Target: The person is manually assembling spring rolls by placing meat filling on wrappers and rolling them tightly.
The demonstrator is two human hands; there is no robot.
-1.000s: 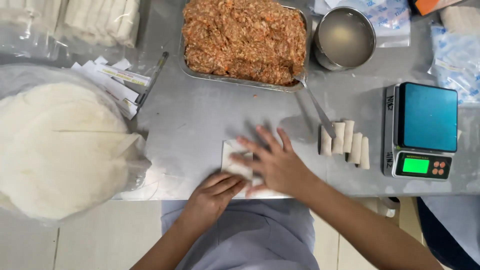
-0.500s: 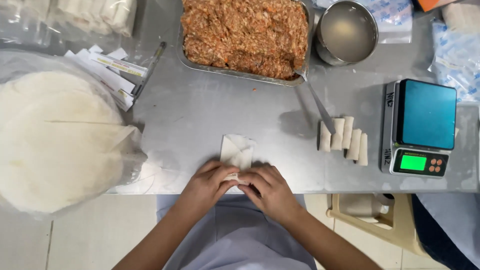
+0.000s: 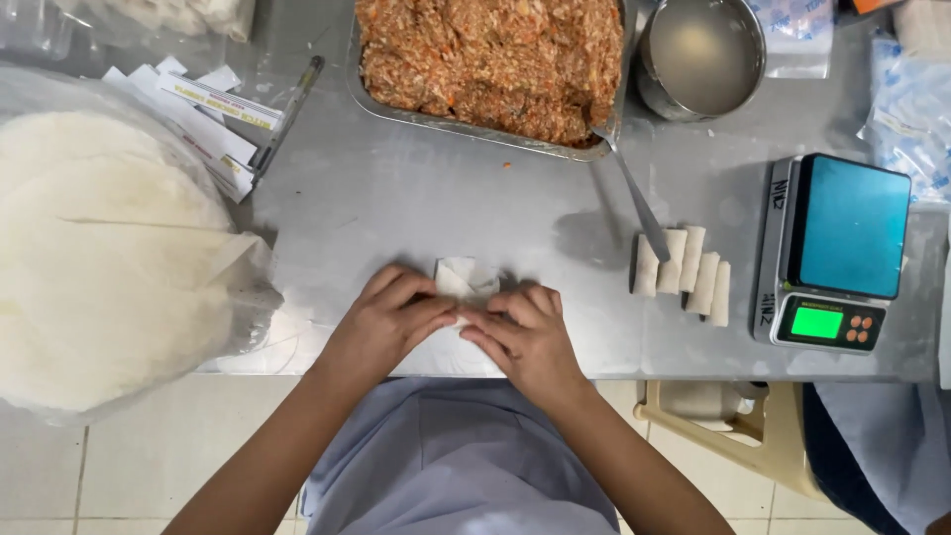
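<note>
Now my left hand [image 3: 388, 319] and right hand [image 3: 527, 337] pinch the thin white folded wrapper [image 3: 466, 279], fingers closed on it. Finished pale rolls [image 3: 684, 273] lie at three o'clock.

1. Left hand [image 3: 388, 322] and right hand [image 3: 527, 340] press a folded white wrapper [image 3: 466, 278] on the steel table [image 3: 396, 198].
2. Finished rolls [image 3: 682, 269] lie beside the scale [image 3: 834, 254].
3. A filling tray [image 3: 492, 61] stands behind.

You have bare steel table [image 3: 396, 198] between its near edge and the meat tray [image 3: 492, 61] at the far edge; finished rolls [image 3: 682, 272] and the scale [image 3: 834, 253] block the right, bagged wrappers [image 3: 109, 258] the left.
</note>
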